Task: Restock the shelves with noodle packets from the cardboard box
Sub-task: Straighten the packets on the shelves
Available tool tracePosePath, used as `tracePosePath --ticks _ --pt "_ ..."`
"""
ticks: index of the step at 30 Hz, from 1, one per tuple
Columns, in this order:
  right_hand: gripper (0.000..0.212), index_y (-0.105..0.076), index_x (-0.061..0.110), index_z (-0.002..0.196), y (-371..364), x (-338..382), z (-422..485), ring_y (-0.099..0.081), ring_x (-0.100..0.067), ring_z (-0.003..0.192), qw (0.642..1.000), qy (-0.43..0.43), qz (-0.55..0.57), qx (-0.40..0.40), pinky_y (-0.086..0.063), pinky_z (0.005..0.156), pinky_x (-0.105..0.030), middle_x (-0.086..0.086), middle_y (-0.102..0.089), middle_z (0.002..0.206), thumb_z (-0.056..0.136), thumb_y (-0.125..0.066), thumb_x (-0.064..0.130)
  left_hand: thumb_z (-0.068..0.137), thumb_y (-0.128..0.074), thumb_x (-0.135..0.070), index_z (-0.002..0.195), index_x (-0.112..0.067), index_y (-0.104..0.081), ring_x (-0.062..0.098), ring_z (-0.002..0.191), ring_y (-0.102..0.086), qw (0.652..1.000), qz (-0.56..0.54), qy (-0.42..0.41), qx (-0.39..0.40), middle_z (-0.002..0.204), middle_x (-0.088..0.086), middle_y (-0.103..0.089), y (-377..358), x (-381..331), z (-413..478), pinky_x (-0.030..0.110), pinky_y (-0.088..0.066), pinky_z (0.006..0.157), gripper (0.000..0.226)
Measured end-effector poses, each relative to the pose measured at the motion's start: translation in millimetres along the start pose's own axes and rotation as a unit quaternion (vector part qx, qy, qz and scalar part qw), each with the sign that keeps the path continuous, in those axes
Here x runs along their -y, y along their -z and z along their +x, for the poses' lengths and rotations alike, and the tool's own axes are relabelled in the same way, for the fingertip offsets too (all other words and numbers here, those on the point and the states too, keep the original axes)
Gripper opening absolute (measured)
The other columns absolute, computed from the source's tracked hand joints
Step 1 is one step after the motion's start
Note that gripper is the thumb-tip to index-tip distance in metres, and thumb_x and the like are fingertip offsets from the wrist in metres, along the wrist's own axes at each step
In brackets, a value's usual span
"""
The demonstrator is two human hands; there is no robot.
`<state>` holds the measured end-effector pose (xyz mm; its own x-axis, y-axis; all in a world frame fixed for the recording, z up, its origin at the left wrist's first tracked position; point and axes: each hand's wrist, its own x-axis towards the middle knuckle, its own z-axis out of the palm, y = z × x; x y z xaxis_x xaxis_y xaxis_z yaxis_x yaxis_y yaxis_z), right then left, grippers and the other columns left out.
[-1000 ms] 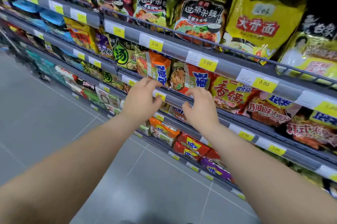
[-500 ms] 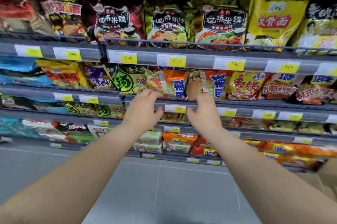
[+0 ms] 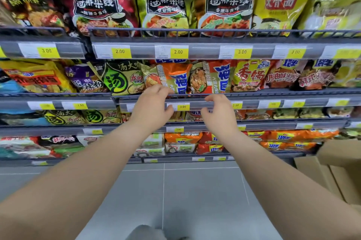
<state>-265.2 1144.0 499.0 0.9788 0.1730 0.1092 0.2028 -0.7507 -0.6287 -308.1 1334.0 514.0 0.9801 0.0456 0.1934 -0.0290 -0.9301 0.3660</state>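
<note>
Two orange noodle packets stand side by side on the second shelf: the left orange packet (image 3: 170, 75) and the right orange packet (image 3: 210, 76). My left hand (image 3: 151, 106) is just below the left one, its fingertips at the shelf's wire rail (image 3: 273, 91) and the packet's lower edge. My right hand (image 3: 218, 114) hovers in front of the price strip under the right packet, with loosely curled fingers that hold nothing. The cardboard box (image 3: 332, 163) stands on the floor at the lower right; its inside is hidden.
Shelves packed with noodle packets fill the view from left to right, each tier fronted by a wire rail and yellow price tags (image 3: 182, 106). Grey tiled floor (image 3: 185, 190) lies below my arms. Larger bags (image 3: 226, 5) fill the top shelf.
The view has swung round to face the shelves squarely, and the box has come into sight at the right. Both hands have drawn slightly back from the packets, and their fingers have relaxed.
</note>
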Motion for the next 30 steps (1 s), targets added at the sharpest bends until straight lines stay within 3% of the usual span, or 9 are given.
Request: tracePosePath --ticks 6,9,13,18,23,25,30 --pt "0.032 -0.056 0.012 0.120 -25 -1 26 -0.053 -0.020 0.107 0.998 -0.050 -0.008 -0.024 -0.047 0.090 -0.034 -0.004 -0.053 0.124 0.089 -0.056 0.017 0.088 -0.057 -0.023 0.127 -0.017 -0.054 0.023 0.118 -0.044 0.999 0.001 -0.046 0.008 0.127 0.002 -0.052 -11 21 38 0.034 -0.033 0.101 0.039" --pt "0.032 -0.056 0.011 0.120 -44 -3 41 -0.051 -0.020 0.109 0.996 -0.076 -0.007 -0.048 -0.044 0.089 -0.031 -0.005 -0.053 0.122 0.089 -0.055 0.017 0.087 -0.057 -0.021 0.124 -0.018 -0.056 0.023 0.119 -0.045 0.997 -0.011 -0.079 0.014 0.126 0.002 -0.052 -23 33 55 0.035 -0.032 0.102 0.037" --pt "0.029 -0.057 0.009 0.118 -61 -15 56 -0.047 -0.023 0.114 0.993 -0.071 -0.024 -0.091 -0.041 0.094 -0.034 -0.007 -0.054 0.118 0.090 -0.054 0.019 0.086 -0.058 -0.019 0.121 -0.016 -0.058 0.023 0.120 -0.045 0.992 -0.021 -0.125 -0.011 0.123 0.002 -0.054 -42 47 65 0.037 -0.033 0.101 0.035" --pt "0.039 -0.051 0.004 0.124 -88 -57 72 -0.042 -0.028 0.118 0.979 -0.027 -0.050 -0.195 -0.034 0.098 -0.035 -0.012 -0.051 0.119 0.090 -0.054 0.021 0.085 -0.059 -0.019 0.113 -0.017 -0.061 0.023 0.110 -0.051 0.979 -0.028 -0.170 -0.110 0.112 0.000 -0.057 -90 58 62 0.038 -0.038 0.094 0.028" --pt "0.063 -0.028 0.003 0.142 -107 -99 100 -0.031 -0.027 0.131 0.945 0.009 -0.027 -0.325 -0.024 0.110 -0.036 -0.012 -0.037 0.140 0.090 -0.056 0.026 0.083 -0.059 -0.020 0.108 -0.017 -0.062 0.023 0.102 -0.053 0.950 -0.021 -0.225 -0.216 0.106 0.000 -0.058 -143 68 69 0.039 -0.037 0.090 0.026" --pt "0.067 -0.022 0.002 0.144 -110 -113 114 -0.027 -0.028 0.135 0.947 0.015 -0.027 -0.321 -0.019 0.114 -0.037 -0.014 -0.032 0.146 0.092 -0.054 0.029 0.081 -0.059 -0.020 0.106 -0.016 -0.064 0.024 0.102 -0.053 0.933 -0.007 -0.242 -0.266 0.105 0.001 -0.059 -153 71 77 0.037 -0.035 0.091 0.026" --pt "0.070 -0.027 0.000 0.141 -123 -133 127 -0.032 -0.031 0.134 0.941 0.055 -0.051 -0.329 -0.029 0.111 -0.047 -0.017 -0.034 0.146 0.091 -0.052 0.041 0.080 -0.060 -0.022 0.114 -0.013 -0.062 0.029 0.113 -0.050 0.884 0.074 -0.258 -0.384 0.116 0.006 -0.059 -162 79 84 0.039 -0.033 0.097 0.035"
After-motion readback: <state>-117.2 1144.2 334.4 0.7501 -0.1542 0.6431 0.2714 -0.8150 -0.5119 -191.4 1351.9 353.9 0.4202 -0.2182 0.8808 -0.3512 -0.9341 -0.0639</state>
